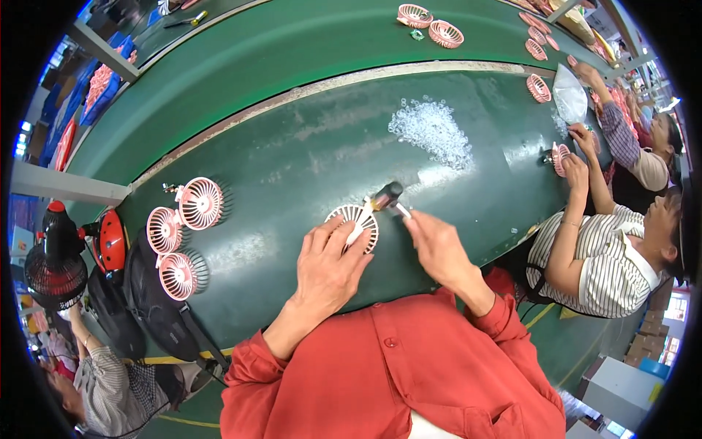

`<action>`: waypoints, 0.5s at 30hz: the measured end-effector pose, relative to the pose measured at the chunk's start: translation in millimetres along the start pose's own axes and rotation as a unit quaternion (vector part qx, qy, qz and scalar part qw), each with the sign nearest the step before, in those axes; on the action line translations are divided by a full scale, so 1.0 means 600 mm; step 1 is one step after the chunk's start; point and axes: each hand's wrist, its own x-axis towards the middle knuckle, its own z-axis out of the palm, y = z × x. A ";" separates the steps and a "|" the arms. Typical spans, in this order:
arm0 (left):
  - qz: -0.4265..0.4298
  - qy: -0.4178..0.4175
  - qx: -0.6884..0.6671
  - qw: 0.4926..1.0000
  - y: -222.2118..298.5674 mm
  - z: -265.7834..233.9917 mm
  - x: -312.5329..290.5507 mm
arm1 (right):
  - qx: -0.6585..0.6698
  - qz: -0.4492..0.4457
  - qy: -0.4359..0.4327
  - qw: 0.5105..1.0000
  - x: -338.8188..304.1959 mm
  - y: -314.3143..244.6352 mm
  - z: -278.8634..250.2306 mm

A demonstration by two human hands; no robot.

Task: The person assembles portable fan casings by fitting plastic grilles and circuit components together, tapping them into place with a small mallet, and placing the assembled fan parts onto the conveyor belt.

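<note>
My left hand (327, 263) lies over a round, slatted, pale pink fan grille (369, 238) on the green bench, its fingers bent and holding it. Between those fingers a narrow white piece (356, 233) slants across the grille; I cannot make out its kind. A small hammer (389, 193) with a black and amber head is in my right hand (441, 247), which is closed round the pale handle. The hammer head is at the grille's upper right edge, by the tip of the white piece; whether they touch is unclear.
Beyond the grille lies a heap of small clear plastic pieces (431, 132). Several pink fan housings (200, 203) stand at the left. A green conveyor belt (307, 66) runs along the far side. Co-workers sit at the right, one in a striped shirt (596, 256). A black bag (157, 307) hangs at the left.
</note>
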 end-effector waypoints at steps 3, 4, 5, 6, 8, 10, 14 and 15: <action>0.000 -0.021 -0.014 1.000 -0.006 -0.028 -0.002 | 0.107 0.182 0.027 0.977 0.048 0.003 -0.027; -0.012 -0.037 -0.020 0.999 -0.006 -0.040 0.000 | 0.106 0.185 0.046 0.976 0.066 0.011 -0.028; -0.024 -0.054 -0.025 0.998 -0.004 -0.047 0.003 | 0.105 0.187 0.066 0.974 0.083 0.024 -0.026; -0.027 -0.040 -0.028 0.998 -0.003 -0.049 0.006 | 0.091 0.192 0.077 0.974 0.103 0.045 -0.021; -0.042 -0.020 -0.040 0.998 -0.009 -0.049 0.001 | 0.066 0.169 0.093 0.979 0.139 0.059 -0.011; -0.059 0.000 -0.052 0.997 -0.011 -0.051 -0.002 | 0.025 0.148 0.104 0.983 0.165 0.053 -0.007; -0.072 0.012 -0.055 0.996 -0.014 -0.050 -0.005 | -0.024 0.099 0.101 0.990 0.193 0.067 0.011; -0.070 0.015 -0.056 0.996 -0.014 -0.049 -0.005 | -0.061 0.070 0.118 0.989 0.196 0.075 0.018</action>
